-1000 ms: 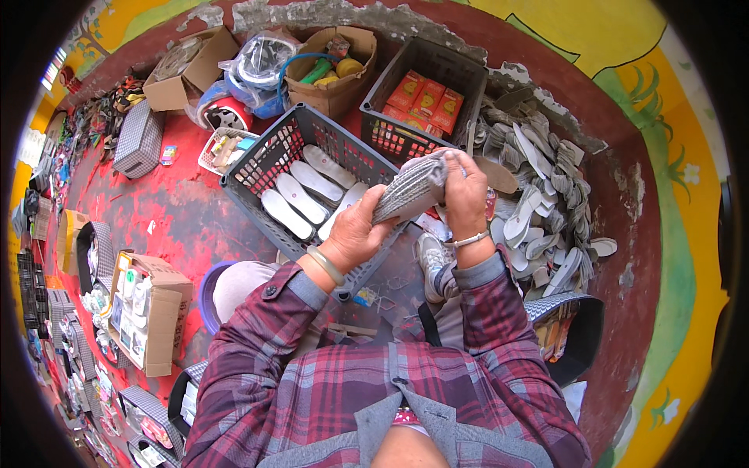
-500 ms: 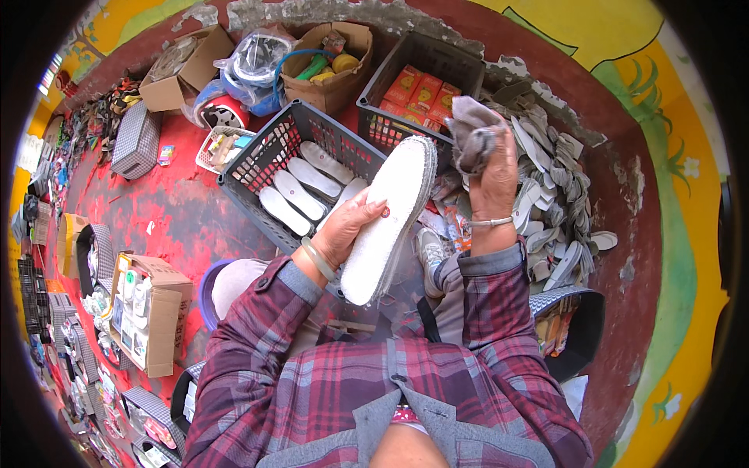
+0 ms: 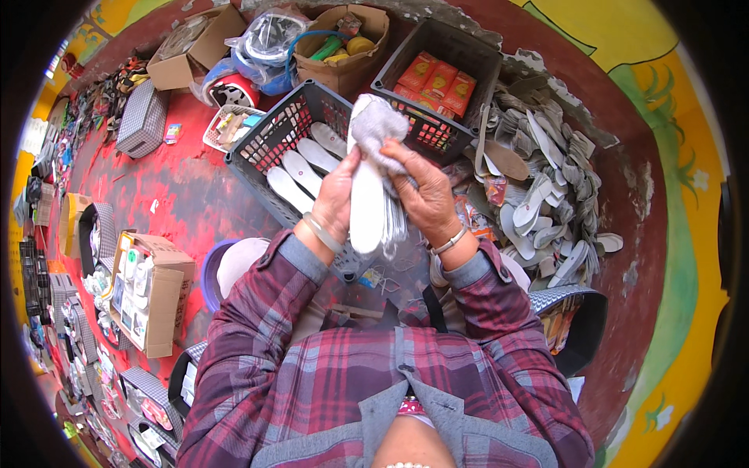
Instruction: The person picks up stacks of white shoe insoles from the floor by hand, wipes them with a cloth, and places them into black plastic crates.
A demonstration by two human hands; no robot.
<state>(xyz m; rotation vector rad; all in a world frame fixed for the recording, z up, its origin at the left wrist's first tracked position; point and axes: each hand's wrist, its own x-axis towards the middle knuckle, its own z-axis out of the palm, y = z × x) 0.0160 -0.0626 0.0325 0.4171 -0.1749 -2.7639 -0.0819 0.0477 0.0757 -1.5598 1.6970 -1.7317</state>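
My left hand (image 3: 335, 199) is closed round the side of a stack of white insoles (image 3: 367, 214), held upright in front of me with loose threads along the edge. My right hand (image 3: 429, 191) grips a crumpled grey cloth (image 3: 380, 125) that lies over the upper end of the stack, hiding it. Behind the stack stands a dark plastic crate (image 3: 248, 168), in which several white insoles (image 3: 289, 189) lie side by side.
A second dark crate (image 3: 488, 78) holds orange boxes (image 3: 443, 82). To the right, a large heap of grey and white insoles (image 3: 546, 179) lies against the wall. A cardboard box (image 3: 172, 292) and a purple-rimmed basin (image 3: 209, 273) are at left.
My right hand has brought the grey cloth leftward from beside the stack onto its upper end. The insole stack, in my left hand, has turned more upright and shifted slightly up.
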